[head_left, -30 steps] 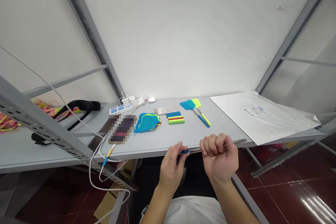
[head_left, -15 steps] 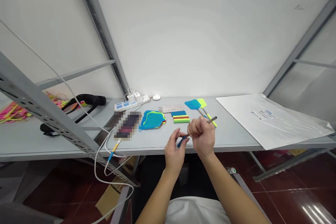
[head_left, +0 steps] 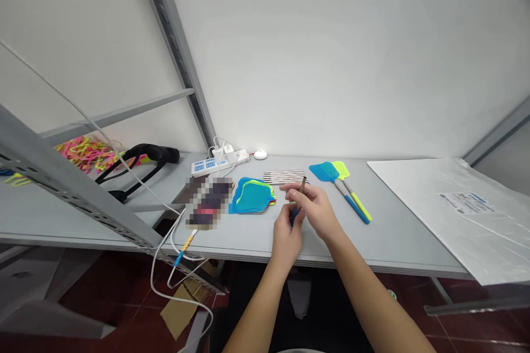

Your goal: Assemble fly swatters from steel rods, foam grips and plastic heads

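metal rod [head_left: 302,184]: now standing more upright than before, above the table [head_left: 248,237], near side; blue sleeve [head_left: 294,217] sitting below, left hand [head_left: 286,237] pinching it; right hand [head_left: 318,208] curling by rod, grip unclear; apparently fitting, next needing firm pushing.

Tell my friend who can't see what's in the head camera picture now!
The left hand holds a blue grip, the right hand at a metal tube beside it. On the table lie fly-swatter heads, metal rods and two fly swatters.
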`<move>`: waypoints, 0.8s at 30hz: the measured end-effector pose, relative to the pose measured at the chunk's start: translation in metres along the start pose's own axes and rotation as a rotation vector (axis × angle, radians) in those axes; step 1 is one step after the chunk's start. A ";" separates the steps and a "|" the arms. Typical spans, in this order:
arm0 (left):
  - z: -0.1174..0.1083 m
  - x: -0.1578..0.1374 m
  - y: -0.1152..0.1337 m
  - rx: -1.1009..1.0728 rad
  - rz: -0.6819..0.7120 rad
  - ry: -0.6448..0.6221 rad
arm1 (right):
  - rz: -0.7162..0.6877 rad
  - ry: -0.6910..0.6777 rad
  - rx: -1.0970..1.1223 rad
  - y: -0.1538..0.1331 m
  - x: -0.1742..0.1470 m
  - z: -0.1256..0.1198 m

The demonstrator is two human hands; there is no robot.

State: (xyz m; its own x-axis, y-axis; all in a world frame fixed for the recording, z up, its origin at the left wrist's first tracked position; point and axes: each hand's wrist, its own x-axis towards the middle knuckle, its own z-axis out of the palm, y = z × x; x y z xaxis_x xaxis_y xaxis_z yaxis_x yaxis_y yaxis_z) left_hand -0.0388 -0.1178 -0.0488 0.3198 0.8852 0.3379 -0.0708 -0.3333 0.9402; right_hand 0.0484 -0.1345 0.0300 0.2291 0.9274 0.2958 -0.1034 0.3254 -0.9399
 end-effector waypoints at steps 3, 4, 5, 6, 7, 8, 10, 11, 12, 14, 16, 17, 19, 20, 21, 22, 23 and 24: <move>-0.001 0.003 0.003 0.017 -0.069 -0.050 | 0.003 0.040 0.020 -0.006 0.004 -0.001; -0.001 0.004 0.004 0.018 -0.085 -0.069 | 0.000 0.060 0.045 -0.008 0.006 0.000; 0.000 0.006 0.005 0.018 -0.098 -0.088 | -0.001 0.074 0.069 -0.009 0.009 0.002; 0.001 0.007 0.006 0.015 -0.111 -0.107 | 0.002 0.078 0.084 -0.010 0.011 0.003; 0.002 0.009 0.006 0.012 -0.124 -0.125 | 0.011 0.073 0.085 -0.010 0.014 0.005; 0.003 0.012 0.007 0.009 -0.139 -0.141 | 0.023 0.067 0.077 -0.010 0.016 0.007; 0.004 0.017 0.007 0.007 -0.171 -0.166 | 0.045 0.068 0.057 -0.009 0.020 0.011; 0.004 0.020 0.007 0.007 -0.184 -0.175 | 0.046 0.080 0.051 -0.008 0.021 0.012; 0.004 0.022 0.007 0.010 -0.194 -0.182 | 0.039 0.096 0.044 -0.007 0.021 0.013; 0.004 0.024 0.007 0.020 -0.208 -0.188 | 0.008 0.115 0.018 -0.003 0.020 0.013; 0.005 0.025 0.006 0.031 -0.217 -0.190 | -0.016 0.116 -0.004 0.001 0.017 0.012; 0.006 0.024 0.005 0.033 -0.220 -0.191 | -0.021 0.122 -0.003 0.004 0.015 0.011; 0.007 0.023 0.004 0.032 -0.225 -0.193 | -0.022 0.150 0.021 0.008 0.014 0.010; 0.008 0.022 0.003 0.031 -0.227 -0.192 | -0.022 0.168 0.038 0.010 0.014 0.009; 0.008 0.022 0.003 0.032 -0.227 -0.190 | -0.023 0.181 0.053 0.012 0.014 0.009; 0.008 0.022 0.003 0.033 -0.226 -0.187 | -0.026 0.182 0.061 0.013 0.015 0.009; 0.008 0.022 0.003 0.034 -0.225 -0.185 | -0.030 0.176 0.065 0.015 0.016 0.009; 0.008 0.022 0.003 0.034 -0.224 -0.183 | -0.032 0.167 0.067 0.016 0.016 0.009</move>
State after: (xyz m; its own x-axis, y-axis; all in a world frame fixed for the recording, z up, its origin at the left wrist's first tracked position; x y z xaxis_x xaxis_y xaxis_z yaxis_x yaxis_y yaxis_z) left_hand -0.0241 -0.1019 -0.0394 0.4896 0.8655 0.1060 0.0510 -0.1497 0.9874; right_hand 0.0416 -0.1126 0.0216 0.3902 0.8746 0.2878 -0.1566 0.3711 -0.9153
